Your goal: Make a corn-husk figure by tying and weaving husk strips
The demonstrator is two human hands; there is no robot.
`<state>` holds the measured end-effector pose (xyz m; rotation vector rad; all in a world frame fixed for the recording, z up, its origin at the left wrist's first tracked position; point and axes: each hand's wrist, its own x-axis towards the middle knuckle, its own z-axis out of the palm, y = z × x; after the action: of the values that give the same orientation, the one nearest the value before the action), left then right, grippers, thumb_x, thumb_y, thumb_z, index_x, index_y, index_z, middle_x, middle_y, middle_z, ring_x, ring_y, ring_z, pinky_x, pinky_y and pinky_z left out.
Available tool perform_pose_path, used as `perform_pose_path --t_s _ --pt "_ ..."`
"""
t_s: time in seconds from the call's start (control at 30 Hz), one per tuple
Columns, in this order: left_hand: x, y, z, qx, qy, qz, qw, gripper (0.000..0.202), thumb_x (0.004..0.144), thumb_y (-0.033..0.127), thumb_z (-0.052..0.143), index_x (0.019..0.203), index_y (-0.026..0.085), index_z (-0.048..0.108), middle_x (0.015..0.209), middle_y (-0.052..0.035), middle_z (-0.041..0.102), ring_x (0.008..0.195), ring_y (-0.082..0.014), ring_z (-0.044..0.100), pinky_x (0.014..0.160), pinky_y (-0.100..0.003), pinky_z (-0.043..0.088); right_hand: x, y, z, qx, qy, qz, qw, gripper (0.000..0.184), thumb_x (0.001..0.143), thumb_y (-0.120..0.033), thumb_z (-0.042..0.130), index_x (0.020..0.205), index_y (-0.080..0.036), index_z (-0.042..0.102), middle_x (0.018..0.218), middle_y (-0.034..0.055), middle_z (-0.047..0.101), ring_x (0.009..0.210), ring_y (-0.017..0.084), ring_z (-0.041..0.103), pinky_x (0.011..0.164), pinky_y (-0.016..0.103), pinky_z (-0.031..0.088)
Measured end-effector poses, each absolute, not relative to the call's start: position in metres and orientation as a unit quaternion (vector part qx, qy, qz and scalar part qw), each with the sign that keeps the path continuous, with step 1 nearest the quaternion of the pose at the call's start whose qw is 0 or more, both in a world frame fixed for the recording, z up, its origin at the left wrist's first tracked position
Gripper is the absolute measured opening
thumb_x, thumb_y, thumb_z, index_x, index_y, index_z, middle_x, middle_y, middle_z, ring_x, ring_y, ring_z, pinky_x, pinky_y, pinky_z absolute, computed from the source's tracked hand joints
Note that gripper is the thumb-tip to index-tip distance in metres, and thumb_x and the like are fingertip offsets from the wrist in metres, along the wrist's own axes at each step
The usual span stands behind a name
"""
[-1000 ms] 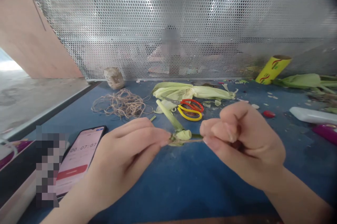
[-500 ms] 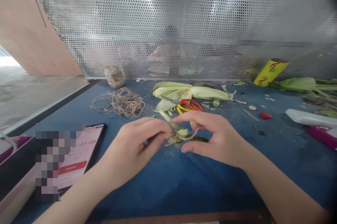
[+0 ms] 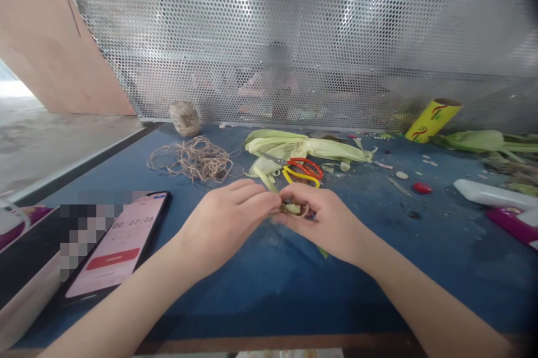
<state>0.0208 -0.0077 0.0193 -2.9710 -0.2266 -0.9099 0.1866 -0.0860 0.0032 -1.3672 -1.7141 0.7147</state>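
My left hand (image 3: 229,223) is closed, its fingertips pinching a small green husk bundle (image 3: 293,209). On the other side, my right hand (image 3: 330,222) has its thumb and fingers closed round the same bundle. A thin tan strand (image 3: 306,211), like twine, curves out of it by the right fingers. A pale green strip (image 3: 264,177) sticks up past the left fingertips, and a green tip pokes out below the right hand. Just beyond lie scissors (image 3: 303,180) with one red and one yellow handle. The inner fingertips are partly hidden.
Pale green corn husks (image 3: 273,144) lie behind the scissors. Left are tangled twine (image 3: 195,159), a whitish lump (image 3: 185,119) and a phone (image 3: 113,251) showing a timer. A yellow tube (image 3: 432,121) and white-and-purple object (image 3: 496,194) are right. A perforated metal screen (image 3: 336,22) closes the back.
My right hand has moved in to the left and closed from a wide-apart thumb and finger onto the bundle. The left fingers stay on it. The view has shifted slightly.
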Motion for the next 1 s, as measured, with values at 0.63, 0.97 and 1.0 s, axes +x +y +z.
perform_pose_path --t_s 0.63,0.97,1.0 --pt "0.026 -0.01 0.011 -0.917 -0.207 -0.267 -0.211 0.021 0.083 0.013 0.046 0.098 0.023 0.035 0.068 0.0106 0.064 0.056 -0.0061 0.057 0.053 -0.015 0.039 0.2 -0.072 -0.008 -0.592 -0.596 0.325 0.434 0.036 0.088 -0.044 0.036 0.071 -0.018 0.054 0.054 -0.0041 0.036 0.05 0.01 0.037 0.05 0.023 0.033" --pt "0.027 -0.011 0.008 -0.882 -0.211 -0.286 -0.309 0.016 0.085 0.018 0.043 0.097 0.023 0.035 0.059 0.009 0.056 0.053 -0.0079 0.05 0.053 -0.017 0.039 0.2 -0.076 -0.004 -0.623 -0.599 0.189 0.465 0.04 0.088 -0.039 0.035 0.09 -0.016 0.068 0.057 -0.0003 0.05 0.054 0.011 0.046 0.053 0.023 0.037" --pt "0.028 -0.011 0.008 -0.88 -0.214 -0.29 -0.311 0.015 0.085 0.018 0.042 0.097 0.024 0.035 0.058 0.009 0.055 0.053 -0.0081 0.051 0.053 -0.017 0.039 0.2 -0.076 -0.004 -0.627 -0.597 0.186 0.465 0.04 0.088 -0.039 0.035 0.092 -0.016 0.068 0.057 -0.0003 0.051 0.055 0.011 0.048 0.054 0.023 0.038"
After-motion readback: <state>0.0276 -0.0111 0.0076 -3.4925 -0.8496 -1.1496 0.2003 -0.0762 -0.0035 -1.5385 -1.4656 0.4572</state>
